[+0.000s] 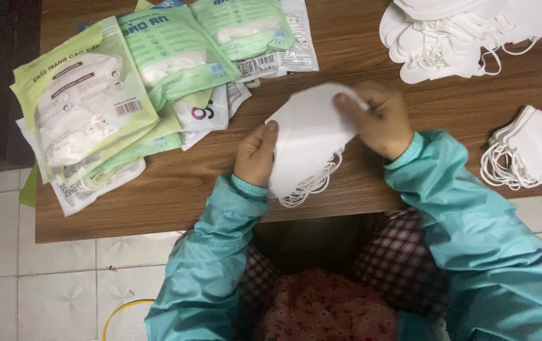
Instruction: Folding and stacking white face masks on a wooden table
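A stack of folded white face masks point(309, 136) with dangling ear loops is held over the middle of the wooden table point(359, 57). My left hand point(255, 155) grips the stack's left edge, thumb on top. My right hand point(378, 120) holds the upper right side, fingers curled over the top mask. Both arms wear teal jacket sleeves.
Several green and clear mask packets point(119, 88) lie fanned out at the table's left. A loose pile of white masks point(454, 31) sits at the top right, and a small stack of masks point(530, 148) lies near the right front edge. Tiled floor shows below the table.
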